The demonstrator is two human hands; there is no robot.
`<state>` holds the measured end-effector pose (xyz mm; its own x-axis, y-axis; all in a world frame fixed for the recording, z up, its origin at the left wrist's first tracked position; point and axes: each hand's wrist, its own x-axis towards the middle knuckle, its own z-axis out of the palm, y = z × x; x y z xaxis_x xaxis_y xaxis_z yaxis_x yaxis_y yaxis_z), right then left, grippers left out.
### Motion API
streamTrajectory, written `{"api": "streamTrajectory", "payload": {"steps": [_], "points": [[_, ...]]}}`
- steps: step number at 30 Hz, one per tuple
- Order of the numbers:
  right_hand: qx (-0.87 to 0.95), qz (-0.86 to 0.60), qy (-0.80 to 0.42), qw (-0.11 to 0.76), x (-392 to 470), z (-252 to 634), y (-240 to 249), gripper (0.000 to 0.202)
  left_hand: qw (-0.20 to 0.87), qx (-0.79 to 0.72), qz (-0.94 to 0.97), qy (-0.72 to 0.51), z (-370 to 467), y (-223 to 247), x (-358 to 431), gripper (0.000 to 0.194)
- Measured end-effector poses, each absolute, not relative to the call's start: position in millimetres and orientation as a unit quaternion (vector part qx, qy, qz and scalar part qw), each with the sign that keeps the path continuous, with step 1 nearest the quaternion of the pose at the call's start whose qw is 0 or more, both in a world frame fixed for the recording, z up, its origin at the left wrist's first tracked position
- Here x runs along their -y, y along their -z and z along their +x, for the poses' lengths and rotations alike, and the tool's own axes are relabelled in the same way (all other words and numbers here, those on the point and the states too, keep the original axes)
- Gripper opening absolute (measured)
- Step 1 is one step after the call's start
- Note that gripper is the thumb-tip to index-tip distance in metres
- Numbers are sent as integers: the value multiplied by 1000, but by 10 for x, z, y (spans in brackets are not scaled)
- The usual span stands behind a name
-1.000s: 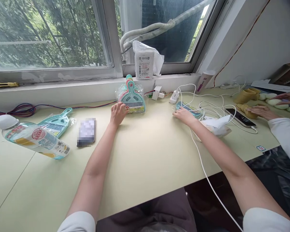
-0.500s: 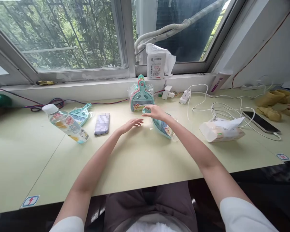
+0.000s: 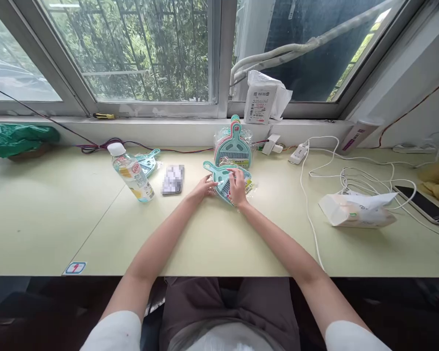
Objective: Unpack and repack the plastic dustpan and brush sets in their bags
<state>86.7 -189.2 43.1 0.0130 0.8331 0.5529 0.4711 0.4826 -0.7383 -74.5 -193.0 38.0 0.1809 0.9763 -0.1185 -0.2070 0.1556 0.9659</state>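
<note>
A turquoise mini dustpan with a brush (image 3: 219,171), in clear plastic wrap, lies at a slant on the table with its handle toward the upper left. My left hand (image 3: 204,188) grips its left edge, fingers partly hidden by the wrap. My right hand (image 3: 237,189) is closed on the front right part of the dustpan, its bent fingers over the bristles and wrapping. Just behind stands a stack of similar wrapped dustpans (image 3: 234,146), turquoise in front with a red one further back, leaning against the wall under the sill.
Left of my hands are a phone (image 3: 173,179), a tilted-looking drink bottle (image 3: 131,173) and another wrapped dustpan (image 3: 148,162). To the right lie a tissue pack (image 3: 354,212), white cables (image 3: 310,214), a power adapter (image 3: 298,154) and a dark phone (image 3: 422,204).
The dustpan has moved left and turned, its handle now pointing upper left. My right hand has left the handle for the pan's front right part; my left hand has come onto its left edge.
</note>
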Motion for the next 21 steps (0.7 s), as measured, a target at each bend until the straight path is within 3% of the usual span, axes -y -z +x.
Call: {"api": "streamTrajectory", "payload": {"steps": [3, 5, 12, 21], "points": [[658, -477, -140, 566, 2121, 1155, -319, 42, 620, -436, 433, -488, -760, -359, 1938, 95], [657, -464, -158, 573, 2189, 1341, -266, 38, 620, -425, 425, -505, -781, -348, 1949, 101], [489, -466, -480, 559, 2100, 1730, -145, 47, 638, -338, 500, -479, -795, -391, 2085, 74], [471, -424, -546, 548, 2162, 1783, -272, 54, 615, -348, 601, -374, -760, -358, 2388, 58]]}}
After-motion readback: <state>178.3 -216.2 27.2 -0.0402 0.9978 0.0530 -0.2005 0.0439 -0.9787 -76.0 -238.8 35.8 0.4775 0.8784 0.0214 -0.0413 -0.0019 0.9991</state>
